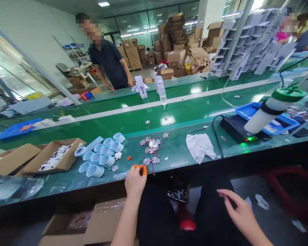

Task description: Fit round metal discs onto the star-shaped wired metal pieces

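Observation:
My left hand (136, 179), with orange covers on its fingertips, is at the front edge of the green bench. Its fingers are curled together, and whatever they may hold is hidden. Just beyond lies a pile of small star-shaped metal parts (152, 145) with thin reddish wires. Over my lap, to the right of the bench parts, my right hand (236, 206) hangs in the air with thumb and fingers apart, holding nothing. Left of the pile stand several light blue cups (107, 150). An orange ring (129, 158) lies between the cups and the pile.
Cardboard boxes (75, 145) with white parts stand at the left. A crumpled white cloth (200, 147) lies right of the pile, near a white bottle with a green lid (268, 109) and a blue tray (284, 124). Across the bench stands a person (110, 61) beyond a water bottle (161, 91).

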The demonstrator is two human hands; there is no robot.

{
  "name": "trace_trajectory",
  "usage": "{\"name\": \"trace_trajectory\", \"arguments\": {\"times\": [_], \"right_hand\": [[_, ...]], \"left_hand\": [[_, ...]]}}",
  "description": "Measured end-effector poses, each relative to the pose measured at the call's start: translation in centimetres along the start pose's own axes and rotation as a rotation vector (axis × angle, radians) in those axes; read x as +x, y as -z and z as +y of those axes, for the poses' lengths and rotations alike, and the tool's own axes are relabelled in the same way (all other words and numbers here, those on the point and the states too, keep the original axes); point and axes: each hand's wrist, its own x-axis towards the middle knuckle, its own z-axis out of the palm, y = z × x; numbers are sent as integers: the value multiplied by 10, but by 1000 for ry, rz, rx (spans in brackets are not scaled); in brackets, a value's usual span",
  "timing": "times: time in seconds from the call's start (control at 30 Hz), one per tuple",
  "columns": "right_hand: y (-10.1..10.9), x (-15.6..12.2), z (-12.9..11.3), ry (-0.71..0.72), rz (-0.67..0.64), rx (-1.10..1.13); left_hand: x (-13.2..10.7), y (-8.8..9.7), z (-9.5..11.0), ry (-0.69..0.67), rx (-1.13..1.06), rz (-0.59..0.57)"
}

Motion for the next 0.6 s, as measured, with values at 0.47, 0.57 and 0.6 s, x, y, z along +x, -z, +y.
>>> {"name": "trace_trajectory", "arguments": {"times": [0.47, 0.57, 0.6], "right_hand": [[-14, -1, -10, 9, -64, 82], [-16, -8, -7, 4, -66, 96], [-16, -10, -6, -2, -67, 99]], "left_hand": [[48, 6, 25, -534, 191, -162], [50, 19, 34, -588, 137, -172], [52, 25, 38, -595, 79, -174]]}}
